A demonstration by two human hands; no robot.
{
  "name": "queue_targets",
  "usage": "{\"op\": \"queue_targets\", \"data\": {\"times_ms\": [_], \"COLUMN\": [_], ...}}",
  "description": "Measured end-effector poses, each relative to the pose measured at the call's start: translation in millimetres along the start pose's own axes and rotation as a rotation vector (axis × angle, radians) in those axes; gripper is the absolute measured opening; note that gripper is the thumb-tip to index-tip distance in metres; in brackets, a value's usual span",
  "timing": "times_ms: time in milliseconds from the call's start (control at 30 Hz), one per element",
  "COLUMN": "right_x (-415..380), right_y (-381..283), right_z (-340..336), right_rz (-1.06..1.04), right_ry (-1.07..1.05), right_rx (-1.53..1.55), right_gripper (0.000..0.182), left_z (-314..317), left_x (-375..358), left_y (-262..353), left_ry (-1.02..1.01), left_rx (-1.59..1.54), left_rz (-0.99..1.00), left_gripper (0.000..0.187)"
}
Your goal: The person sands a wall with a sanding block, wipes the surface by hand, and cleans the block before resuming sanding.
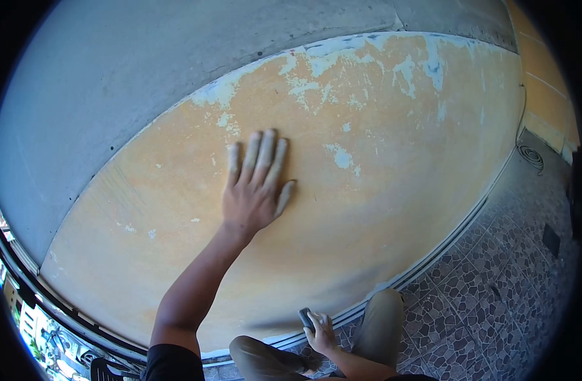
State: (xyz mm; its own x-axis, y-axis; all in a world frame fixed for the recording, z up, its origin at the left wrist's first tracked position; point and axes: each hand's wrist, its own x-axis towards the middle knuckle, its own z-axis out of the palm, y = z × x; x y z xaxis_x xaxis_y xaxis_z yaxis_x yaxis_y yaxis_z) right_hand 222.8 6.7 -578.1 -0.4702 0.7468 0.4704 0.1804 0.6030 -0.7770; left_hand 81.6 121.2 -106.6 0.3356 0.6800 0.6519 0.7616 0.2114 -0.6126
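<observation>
My left hand [256,181] lies flat against a yellow-orange wall [342,216], fingers spread and pointing up, with pale dust on the fingers. The paint around it is worn, and whitish patches [342,157] show to its right and above. Low down, close to my knees, my right hand [323,333] is closed around a small dark grey block [307,319]. That block is held off to the side of my knee, near the wall's foot; what its face is like cannot be made out.
A grey ceiling [132,82] meets the wall along its upper edge. Mosaic-patterned tiles [488,286] cover the floor, where a dark flat piece [551,240] lies. A coil [530,155] sits by the right corner. A dark chair [107,369] stands at lower left.
</observation>
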Motion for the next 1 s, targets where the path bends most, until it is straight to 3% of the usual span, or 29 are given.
{"op": "queue_targets", "data": {"times_ms": [67,133,200,333,433,533,600,667,833,967,1000], "right_x": [13,20,13,2,0,-2,-2,-2,-3,-2,0], "right_y": [6,10,24,38,35,33,33,32,33,36,36], "right_z": [-1,-1,11,27,30,33,34,35,38,35,30], "right_rz": [-0.022,-0.013,0.06,0.115,0.162,0.197,0.208,0.216,0.273,0.257,0.247], "right_ry": [0.001,0.04,0.026,0.06,0.017,-0.007,-0.014,-0.022,-0.062,0.002,-0.011], "right_rx": [0.005,0.0,-0.033,-0.079,-0.017,-0.006,-0.003,0.002,0.007,0.031,0.024], "right_gripper": [0.062,0.065,0.067,0.071,0.069,0.069,0.068,0.068,0.067,0.065,0.065], "left_z": [2,4,4,1,-5,-2,14,19,31,18,10], "left_x": [31,59,76,97,119,126,122,107,60,22,13], "left_y": [19,30,32,28,21,32,42,54,65,40,27], "left_ry": [-0.01,-0.009,0.0,0.073,0.224,0.216,0.222,-0.027,-0.149,-0.159,-0.117], "left_rx": [-0.04,-0.056,-0.085,-0.102,-0.047,0.019,-0.046,-0.036,-0.116,-0.114,-0.128], "left_rz": [0.067,0.279,0.284,0.219,-0.034,-0.159,-0.104,0.173,0.483,0.429,0.304], "left_gripper": [0.077,0.072,0.069,0.07,0.078,0.079,0.08,0.08,0.078,0.079,0.081]}}
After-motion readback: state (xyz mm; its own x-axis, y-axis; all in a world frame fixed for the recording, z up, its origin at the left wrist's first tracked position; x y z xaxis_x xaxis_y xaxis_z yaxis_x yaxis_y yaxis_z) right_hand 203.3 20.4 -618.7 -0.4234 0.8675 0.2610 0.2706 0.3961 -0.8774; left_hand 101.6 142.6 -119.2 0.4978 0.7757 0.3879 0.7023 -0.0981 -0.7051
